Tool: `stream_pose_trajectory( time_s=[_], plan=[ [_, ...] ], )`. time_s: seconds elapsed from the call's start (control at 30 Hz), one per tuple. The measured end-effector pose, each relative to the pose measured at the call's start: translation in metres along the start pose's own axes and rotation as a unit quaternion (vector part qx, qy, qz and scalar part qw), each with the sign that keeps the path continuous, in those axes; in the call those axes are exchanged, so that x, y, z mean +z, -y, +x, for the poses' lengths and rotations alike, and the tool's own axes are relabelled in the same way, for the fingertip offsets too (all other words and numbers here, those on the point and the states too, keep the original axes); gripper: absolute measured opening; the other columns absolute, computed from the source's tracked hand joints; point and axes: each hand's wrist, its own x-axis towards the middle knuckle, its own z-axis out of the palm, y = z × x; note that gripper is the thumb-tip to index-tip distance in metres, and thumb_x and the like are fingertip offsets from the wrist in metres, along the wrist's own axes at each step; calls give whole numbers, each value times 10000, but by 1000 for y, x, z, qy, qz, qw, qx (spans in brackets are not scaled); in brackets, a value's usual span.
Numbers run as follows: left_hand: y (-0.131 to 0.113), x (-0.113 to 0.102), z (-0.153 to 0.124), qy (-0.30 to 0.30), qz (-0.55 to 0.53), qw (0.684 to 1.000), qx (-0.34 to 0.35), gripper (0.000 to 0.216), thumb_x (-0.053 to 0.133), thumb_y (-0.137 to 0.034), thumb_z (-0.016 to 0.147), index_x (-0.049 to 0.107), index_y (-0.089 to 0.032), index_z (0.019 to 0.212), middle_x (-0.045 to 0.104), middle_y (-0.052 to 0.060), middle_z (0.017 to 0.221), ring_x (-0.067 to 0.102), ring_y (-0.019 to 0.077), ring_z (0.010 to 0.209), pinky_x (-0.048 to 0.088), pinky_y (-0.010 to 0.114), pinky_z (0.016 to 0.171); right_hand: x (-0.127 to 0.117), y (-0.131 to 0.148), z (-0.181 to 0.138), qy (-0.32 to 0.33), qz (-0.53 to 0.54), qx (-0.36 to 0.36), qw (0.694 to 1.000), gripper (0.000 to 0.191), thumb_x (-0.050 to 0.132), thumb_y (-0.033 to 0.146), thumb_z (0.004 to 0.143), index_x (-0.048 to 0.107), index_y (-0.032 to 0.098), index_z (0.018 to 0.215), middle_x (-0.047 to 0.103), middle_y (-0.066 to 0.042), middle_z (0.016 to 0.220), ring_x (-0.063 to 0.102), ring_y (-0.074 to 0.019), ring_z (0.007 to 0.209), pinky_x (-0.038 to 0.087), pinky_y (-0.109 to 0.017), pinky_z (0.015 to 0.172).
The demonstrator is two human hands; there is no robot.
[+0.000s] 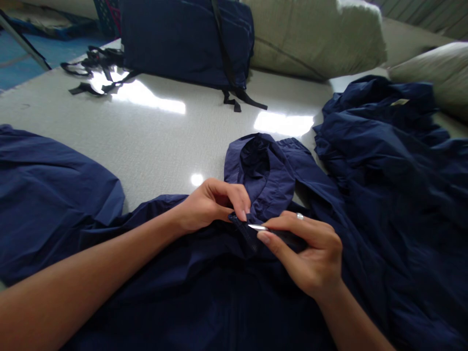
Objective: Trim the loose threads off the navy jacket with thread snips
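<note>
On the table (164,131), the left hand (210,204) pinched the jacket (204,297) taut, steadying its collar (270,190). The right hand (310,256) gripped a metal tool (258,227) there.

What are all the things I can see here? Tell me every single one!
jacket: one, navy, nearest, middle
tool: one, silver, small, against the jacket
pile of clothes: one, navy, right
bundle: one, navy, black strap around it, far middle
straps: a few, black, far left
sacks: two, pale, far right
table: one, pale grey, under everything
ring: one, silver, on a finger
left hand: fingers pinch the jacket below its hood
right hand: fingers hold the tool
</note>
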Motion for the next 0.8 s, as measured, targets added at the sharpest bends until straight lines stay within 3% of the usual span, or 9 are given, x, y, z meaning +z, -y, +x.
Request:
stream_pose_trajectory(
  time_s=[0.33, 0.47, 0.8],
  plan=[
    [0, 2, 0, -16, -27, 999, -18, 76, 924, -198, 742, 856, -188, 775, 719, 36, 808, 658, 119, 760, 504, 224, 708, -3, -1, -4, -45, 9, 41, 998, 55, 805, 224, 849, 754, 236, 830, 730, 47, 704, 642, -98, 570, 470, -197, 554],
    [-1, 2, 0, -17, -7, 999, -47, 188, 901, -103, 709, 865, -190, 872, 746, 27, 835, 651, 101, 757, 482, 189, 677, -4, -1, -5, -48, 10, 46, 998, 52, 806, 230, 850, 756, 245, 852, 726, 52, 703, 628, -93, 565, 462, -194, 546],
    [-4, 4, 0, -39, -13, 995, -86, 141, 896, -91, 678, 844, -152, 794, 776, 39, 802, 693, 109, 732, 541, 184, 684, -8, -1, -3, -56, 19, 39, 997, 37, 813, 229, 838, 778, 238, 837, 746, 17, 702, 642, -123, 553, 471, -224, 514]
  ],
)
